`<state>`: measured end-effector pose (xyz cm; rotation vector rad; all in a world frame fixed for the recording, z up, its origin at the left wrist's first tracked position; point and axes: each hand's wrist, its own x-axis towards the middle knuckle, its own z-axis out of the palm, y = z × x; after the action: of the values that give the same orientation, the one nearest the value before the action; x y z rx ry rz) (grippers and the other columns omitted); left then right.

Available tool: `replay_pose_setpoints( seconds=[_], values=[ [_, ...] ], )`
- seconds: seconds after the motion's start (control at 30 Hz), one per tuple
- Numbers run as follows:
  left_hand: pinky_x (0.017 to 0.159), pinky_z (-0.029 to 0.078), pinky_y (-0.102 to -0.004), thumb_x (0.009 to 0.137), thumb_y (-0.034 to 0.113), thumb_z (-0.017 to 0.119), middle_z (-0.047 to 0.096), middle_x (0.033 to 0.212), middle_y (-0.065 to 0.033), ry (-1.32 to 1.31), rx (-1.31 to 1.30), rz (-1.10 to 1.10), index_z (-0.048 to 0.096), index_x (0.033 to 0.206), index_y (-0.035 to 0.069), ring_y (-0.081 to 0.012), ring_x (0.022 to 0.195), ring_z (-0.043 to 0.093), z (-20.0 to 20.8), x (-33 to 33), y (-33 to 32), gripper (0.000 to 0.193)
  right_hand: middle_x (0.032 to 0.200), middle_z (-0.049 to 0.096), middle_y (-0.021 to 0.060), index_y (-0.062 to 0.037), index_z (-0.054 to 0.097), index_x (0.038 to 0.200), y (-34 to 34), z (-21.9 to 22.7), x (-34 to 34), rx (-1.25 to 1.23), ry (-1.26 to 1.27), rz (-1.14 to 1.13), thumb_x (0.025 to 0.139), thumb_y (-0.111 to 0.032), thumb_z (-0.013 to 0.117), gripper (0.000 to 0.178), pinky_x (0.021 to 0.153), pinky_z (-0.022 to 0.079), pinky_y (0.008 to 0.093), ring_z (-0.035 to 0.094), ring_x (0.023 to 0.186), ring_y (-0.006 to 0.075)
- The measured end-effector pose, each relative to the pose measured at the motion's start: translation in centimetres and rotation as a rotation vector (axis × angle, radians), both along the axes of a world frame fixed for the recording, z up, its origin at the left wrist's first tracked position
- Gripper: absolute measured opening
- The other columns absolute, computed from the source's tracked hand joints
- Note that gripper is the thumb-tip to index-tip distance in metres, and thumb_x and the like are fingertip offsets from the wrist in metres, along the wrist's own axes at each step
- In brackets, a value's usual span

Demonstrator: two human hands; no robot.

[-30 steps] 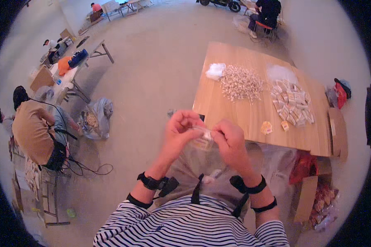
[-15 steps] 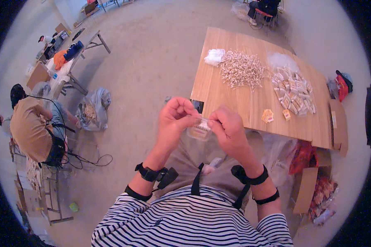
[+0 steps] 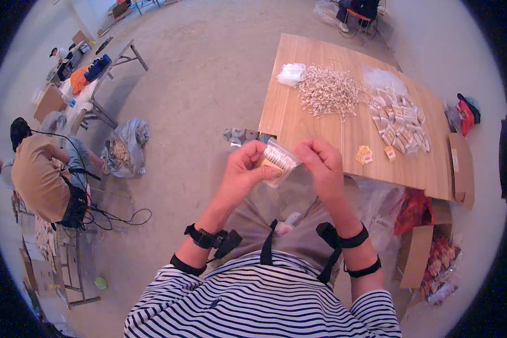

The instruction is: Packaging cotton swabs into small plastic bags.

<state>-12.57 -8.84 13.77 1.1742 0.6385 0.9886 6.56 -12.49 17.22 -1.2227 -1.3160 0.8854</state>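
A small clear plastic bag of cotton swabs (image 3: 281, 158), with a yellowish label inside, is held up in front of my lap and tilted. My left hand (image 3: 244, 169) grips its side, with the thumb across the label. At the bag's upper right edge, my right hand (image 3: 324, 165) has thumb and fingers pinched together on the plastic. On the table (image 3: 304, 138) beyond lie a heap of loose cotton swabs (image 3: 328, 93) and a pile of filled swab packs (image 3: 399, 121). Small yellow cards (image 3: 364, 154) rest near the table's front edge.
A stack of clear bags (image 3: 292, 74) lies at the table's far left corner. Open cardboard boxes (image 3: 416, 256) with red packages stand on the right. A co-worker in a tan shirt (image 3: 42, 174) sits at left, near a plastic sack (image 3: 128, 149) and cables on the floor.
The bag has been turned and tilted, so its white swab heads now show. My left hand has shifted to the bag's side; my right hand has moved slightly right.
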Motion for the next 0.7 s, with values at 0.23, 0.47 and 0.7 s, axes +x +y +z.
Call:
replay_pose_setpoints(
  seconds=[0.23, 0.47, 0.7],
  values=[
    [0.081, 0.055, -0.0279, 0.079, -0.003, 0.074, 0.070, 0.101, -0.0028, 0.018, -0.010, -0.069, 0.062, 0.107, 0.004, -0.0116, 0.091, 0.067, 0.5, 0.5, -0.7, 0.032, 0.072, 0.059, 0.0082, -0.0015, 0.059, 0.083, -0.3, 0.2, 0.2, 0.125, -0.214, 0.065, 0.090, -0.020, 0.069, 0.022, 0.060, 0.045, 0.0316, 0.058, 0.068, 0.0163],
    [0.076, 0.053, -0.0258, 0.077, -0.006, 0.072, 0.069, 0.096, -0.0017, 0.153, -0.120, -0.142, 0.062, 0.101, 0.004, -0.0085, 0.087, 0.065, -1.2, -1.9, -3.2, 0.028, 0.065, 0.058, 0.0184, -0.0046, 0.057, 0.075, -2.7, -3.4, -2.1, 0.140, -0.438, 0.044, 0.089, -0.035, 0.068, 0.036, 0.052, 0.043, 0.0461, 0.059, 0.058, 0.0376],
    [0.075, 0.053, -0.0251, 0.077, -0.005, 0.074, 0.068, 0.093, -0.0006, 0.134, -0.161, -0.214, 0.062, 0.101, 0.004, -0.0087, 0.085, 0.065, -2.9, -3.2, -5.1, 0.028, 0.063, 0.058, 0.0205, -0.0044, 0.057, 0.064, -4.8, -5.3, -3.3, 0.075, -0.490, 0.115, 0.091, -0.045, 0.063, 0.049, 0.052, 0.041, 0.0507, 0.059, 0.059, 0.0411]
  ],
)
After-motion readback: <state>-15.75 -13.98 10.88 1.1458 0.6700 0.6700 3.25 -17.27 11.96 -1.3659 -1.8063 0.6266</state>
